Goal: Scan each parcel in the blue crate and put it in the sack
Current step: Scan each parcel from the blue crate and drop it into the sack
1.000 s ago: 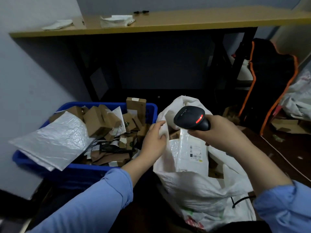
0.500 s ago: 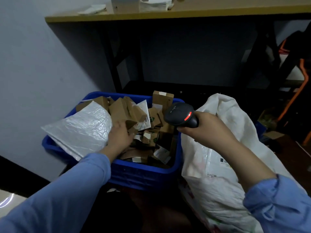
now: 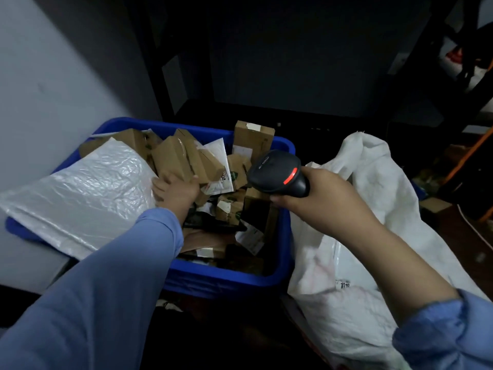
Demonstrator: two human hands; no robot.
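The blue crate (image 3: 213,279) sits in the left centre of the frame, heaped with parcels. Most are small brown cardboard boxes lying at all angles, with a few white envelopes among them. A large white bubble mailer (image 3: 80,193) lies across the crate's left side and overhangs its rim. A tall brown box (image 3: 253,137) stands upright against the far wall of the crate.

The left hand (image 3: 176,192) reaches into the crate from the lower left in a blue sleeve. Its fingers are curled on the lower edge of a brown cardboard parcel (image 3: 170,160), just beside the edge of the bubble mailer.

The right hand (image 3: 322,200) is wrapped round the handle of a black scanner (image 3: 277,173). It holds the scanner above the crate's right rim, head towards the parcels, and a red light glows on the scanner's top.

The white sack (image 3: 378,166) stands against the crate's right wall, filling the right and lower right of the frame, its mouth slack and open. A white plastic parcel (image 3: 354,263) with a small printed label lies inside it, partly hidden by the right forearm.

A pale wall fills the upper left, and dark shelving legs stand behind the crate.
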